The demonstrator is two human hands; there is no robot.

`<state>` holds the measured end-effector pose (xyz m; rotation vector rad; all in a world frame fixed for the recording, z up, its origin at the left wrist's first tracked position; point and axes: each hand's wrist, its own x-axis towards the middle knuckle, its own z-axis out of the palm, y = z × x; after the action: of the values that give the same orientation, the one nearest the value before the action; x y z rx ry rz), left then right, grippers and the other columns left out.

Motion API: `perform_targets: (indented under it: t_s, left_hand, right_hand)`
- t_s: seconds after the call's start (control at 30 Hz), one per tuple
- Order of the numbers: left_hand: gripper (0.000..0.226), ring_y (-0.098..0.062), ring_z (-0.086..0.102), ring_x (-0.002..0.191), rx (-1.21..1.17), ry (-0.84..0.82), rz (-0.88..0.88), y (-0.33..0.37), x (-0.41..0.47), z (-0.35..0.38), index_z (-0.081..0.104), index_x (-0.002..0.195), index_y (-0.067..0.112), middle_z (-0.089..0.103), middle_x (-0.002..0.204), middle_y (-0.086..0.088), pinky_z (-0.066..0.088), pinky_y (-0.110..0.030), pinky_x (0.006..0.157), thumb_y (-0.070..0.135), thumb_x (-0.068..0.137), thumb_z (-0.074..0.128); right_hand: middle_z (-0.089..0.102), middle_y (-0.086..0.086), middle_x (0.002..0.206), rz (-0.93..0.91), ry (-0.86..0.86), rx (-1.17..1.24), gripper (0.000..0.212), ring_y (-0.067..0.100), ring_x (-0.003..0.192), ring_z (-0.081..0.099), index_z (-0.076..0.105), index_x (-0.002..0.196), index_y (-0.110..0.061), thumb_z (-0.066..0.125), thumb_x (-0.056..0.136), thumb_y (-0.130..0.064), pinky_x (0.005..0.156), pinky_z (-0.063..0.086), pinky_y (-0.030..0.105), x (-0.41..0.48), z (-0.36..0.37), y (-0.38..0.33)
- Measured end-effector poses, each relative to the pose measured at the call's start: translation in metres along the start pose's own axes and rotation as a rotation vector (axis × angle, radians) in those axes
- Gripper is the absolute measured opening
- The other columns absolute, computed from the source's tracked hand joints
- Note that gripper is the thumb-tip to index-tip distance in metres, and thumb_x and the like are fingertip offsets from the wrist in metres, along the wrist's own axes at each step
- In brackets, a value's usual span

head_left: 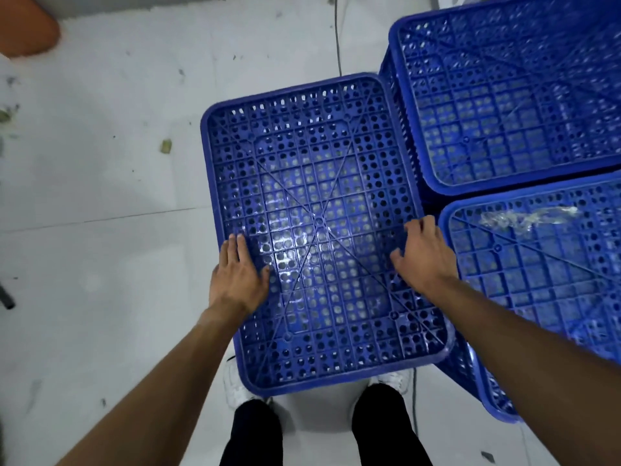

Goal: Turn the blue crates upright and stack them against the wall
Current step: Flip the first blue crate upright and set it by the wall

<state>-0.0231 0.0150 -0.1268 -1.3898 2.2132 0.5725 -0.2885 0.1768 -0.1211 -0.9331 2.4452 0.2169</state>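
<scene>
I judge the job barely begun; the perforated blue plastic crate (319,227) sits base-up on the pale floor (100,196) at my feet, my left hand (237,277) and right hand (425,255) flat on it, fingers spread, grasping nothing; two blue neighbouring crates (510,95) also look inverted, unstacked

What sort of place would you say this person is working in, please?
Probably a storeroom or warehouse back area: several perforated blue crates stand together upside down, and the pale floor is scuffed and littered with debris.
</scene>
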Motion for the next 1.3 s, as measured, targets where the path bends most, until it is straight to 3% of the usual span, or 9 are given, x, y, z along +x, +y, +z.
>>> perform_targets:
  t_s: [0.4, 0.57, 0.67, 0.9, 1.0, 1.13, 1.3]
  left_hand:
    - [0.079, -0.030, -0.004, 0.156, 0.007, -0.030, -0.014, 0.002, -0.007, 0.001, -0.002, 0.161, 0.010, -0.003, 0.169, -0.014, 0.014, -0.043, 0.126, 0.046, 0.104, 0.039]
    - [0.074, -0.029, -0.003, 0.157, 0.039, -0.060, 0.018, 0.003, -0.001, -0.004, 0.000, 0.162, 0.015, -0.005, 0.169, -0.013, 0.012, -0.043, 0.127, 0.043, 0.105, 0.038]
    - [0.074, -0.030, -0.002, 0.157, 0.034, -0.095, 0.028, 0.008, 0.001, -0.007, 0.000, 0.162, 0.017, -0.006, 0.169, -0.013, 0.014, -0.043, 0.126, 0.040, 0.105, 0.042]
    - [0.071, -0.033, 0.002, 0.156, -0.019, -0.168, -0.012, 0.007, -0.003, -0.033, 0.007, 0.162, 0.021, -0.001, 0.169, -0.015, 0.013, -0.044, 0.126, 0.041, 0.104, 0.044]
    - [0.069, -0.034, 0.009, 0.155, -0.094, -0.207, -0.017, 0.015, -0.005, -0.050, 0.012, 0.161, 0.020, 0.004, 0.169, -0.014, 0.018, -0.046, 0.125, 0.041, 0.104, 0.044]
    - [0.060, -0.032, 0.020, 0.153, -0.086, -0.272, 0.112, 0.022, -0.018, -0.079, 0.020, 0.161, 0.019, 0.012, 0.169, -0.009, 0.026, -0.044, 0.121, 0.029, 0.106, 0.042]
    - [0.053, -0.036, 0.044, 0.139, -0.170, -0.222, 0.192, 0.040, -0.038, -0.108, 0.032, 0.156, 0.018, 0.040, 0.157, -0.016, 0.040, -0.042, 0.110, 0.028, 0.106, 0.042]
  right_hand:
    - [0.034, 0.020, 0.144, 0.138, 0.010, 0.125, 0.066, 0.038, 0.131, 0.038, 0.028, 0.145, -0.005, 0.063, 0.094, -0.025, 0.090, 0.047, 0.045, 0.013, -0.005, 0.001]
    - [0.045, 0.023, 0.139, 0.260, -0.132, 0.191, 0.061, 0.042, 0.111, 0.056, 0.025, 0.146, -0.002, 0.057, 0.097, -0.020, 0.080, 0.049, 0.047, 0.020, -0.005, 0.008]
    - [0.039, 0.025, 0.143, 0.281, -0.186, 0.184, 0.062, 0.043, 0.116, 0.053, 0.026, 0.147, 0.001, 0.057, 0.097, -0.020, 0.086, 0.048, 0.047, 0.022, -0.010, 0.012]
    - [0.048, 0.022, 0.132, 0.294, -0.174, 0.268, 0.058, 0.041, 0.106, 0.056, 0.033, 0.143, -0.005, 0.058, 0.095, -0.025, 0.079, 0.052, 0.046, 0.011, -0.024, 0.008]
    - [0.056, 0.020, 0.122, 0.277, -0.125, 0.307, 0.054, 0.039, 0.099, 0.060, 0.039, 0.139, -0.006, 0.059, 0.094, -0.027, 0.076, 0.053, 0.045, 0.001, -0.046, 0.006]
    - [0.060, 0.013, 0.110, 0.143, -0.085, 0.299, 0.041, 0.035, 0.093, 0.061, 0.050, 0.122, -0.009, 0.061, 0.091, -0.034, 0.069, 0.046, 0.037, -0.024, -0.075, -0.013]
    - [0.052, 0.005, 0.078, 0.045, -0.129, 0.310, 0.034, 0.021, 0.061, 0.048, 0.045, 0.093, -0.013, 0.066, 0.090, -0.039, 0.051, 0.037, 0.032, -0.052, -0.101, -0.052]
